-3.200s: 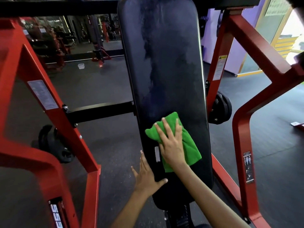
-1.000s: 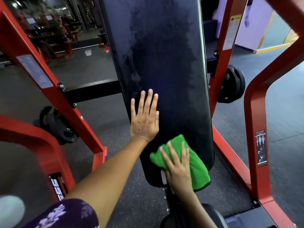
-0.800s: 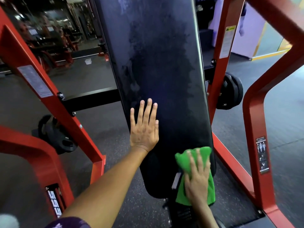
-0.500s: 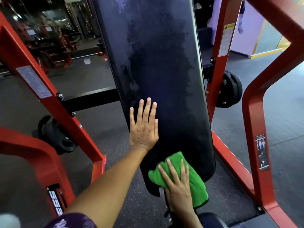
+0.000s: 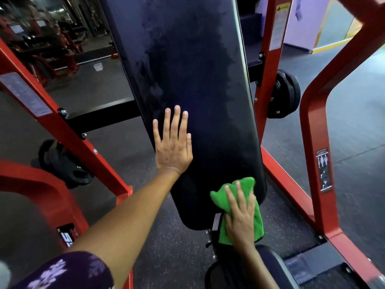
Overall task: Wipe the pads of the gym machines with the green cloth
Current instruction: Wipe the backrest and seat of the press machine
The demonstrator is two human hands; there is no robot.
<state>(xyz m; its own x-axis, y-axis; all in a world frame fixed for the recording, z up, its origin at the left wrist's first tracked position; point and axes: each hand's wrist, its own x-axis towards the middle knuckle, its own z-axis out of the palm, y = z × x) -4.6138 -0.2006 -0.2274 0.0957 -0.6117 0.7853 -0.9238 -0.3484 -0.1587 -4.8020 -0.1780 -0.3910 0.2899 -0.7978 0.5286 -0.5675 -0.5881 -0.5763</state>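
Observation:
A long black back pad (image 5: 193, 84) with damp streaks stands upright in the middle of a red machine. My left hand (image 5: 173, 142) lies flat against its left edge, fingers straight and spread. The green cloth (image 5: 241, 207) is pressed onto the pad's lower right corner by my right hand (image 5: 239, 215), whose straight fingers lie on top of it. Part of the cloth hangs below the pad's bottom edge. A dark seat pad (image 5: 268, 265) shows under my right forearm.
Red frame bars (image 5: 312, 130) flank the pad on both sides. Black weight plates (image 5: 285, 94) hang on the right, and another plate (image 5: 66, 163) sits low on the left. Dark rubber floor (image 5: 166, 247) lies below. More machines stand far back left.
My right hand has swept the cloth back and forth across the pad's bottom, now at the lower right corner. My left hand moved up from the pad's lower left side and stays flat there.

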